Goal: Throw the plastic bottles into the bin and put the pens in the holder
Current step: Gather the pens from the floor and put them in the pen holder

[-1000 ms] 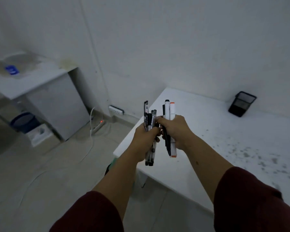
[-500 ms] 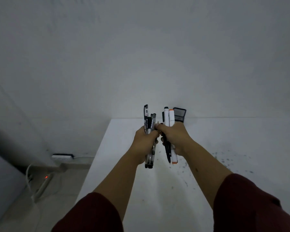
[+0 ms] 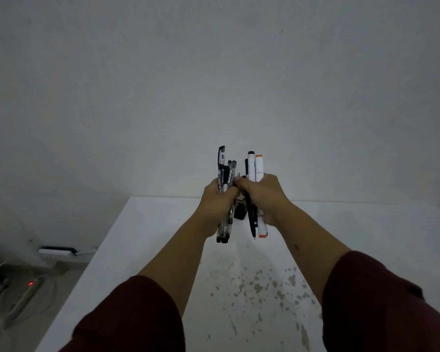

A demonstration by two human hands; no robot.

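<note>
2 fists are raised side by side over the white table (image 3: 142, 240). The left hand (image 3: 217, 203) is closed around a bundle of clear and black pens (image 3: 224, 174); the right hand (image 3: 266, 196) clutches 2 white markers (image 3: 255, 167) and a black pen (image 3: 251, 219). Between them, the black holder (image 3: 240, 214) is mostly hidden.

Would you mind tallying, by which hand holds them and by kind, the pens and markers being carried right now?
Left hand, black-and-clear pens: about 4; they overlap, so the count is uncertain
Right hand, white markers: 2, one black-capped, one orange-capped
Right hand, black pen: 1
Total: about 7
</note>
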